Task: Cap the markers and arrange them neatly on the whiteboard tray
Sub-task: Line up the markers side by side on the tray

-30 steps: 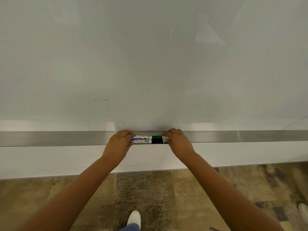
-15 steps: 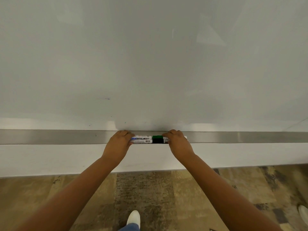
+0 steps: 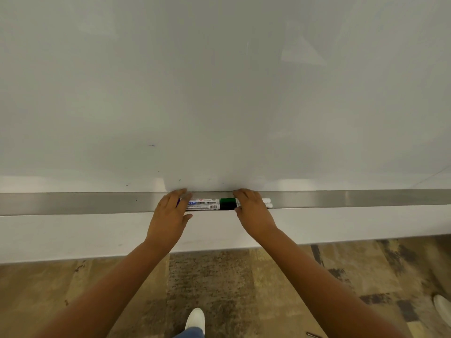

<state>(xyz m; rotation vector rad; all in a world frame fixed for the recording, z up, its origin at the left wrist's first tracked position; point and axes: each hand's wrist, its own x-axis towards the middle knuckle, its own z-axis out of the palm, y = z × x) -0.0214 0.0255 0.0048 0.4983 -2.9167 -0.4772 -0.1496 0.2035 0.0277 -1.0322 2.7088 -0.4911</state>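
Two white-barrelled whiteboard markers lie side by side, lengthwise, in the long brushed-metal whiteboard tray (image 3: 73, 203) that runs along the bottom edge of the large white whiteboard (image 3: 219, 93). The far marker with the green band (image 3: 228, 200) sits against the board side; the near marker with the black band (image 3: 227, 206) and a barcode on its label lies just beside it, the two touching along their length. Their white right ends stick out past the right hand.

The left hand (image 3: 169, 215) rests at the markers' left end, fingers loosely spread and extended over the tray, fingertips on or against the marker ends; a bit of blue shows between its fingers. The right hand (image 3: 252, 211) lies palm-down over the right part of the markers, fingers extended, not curled round them. Neither hand grips anything.

Below, a mottled brown floor (image 3: 219, 289) shows, with a white shoe (image 3: 195, 318) near the bottom edge.
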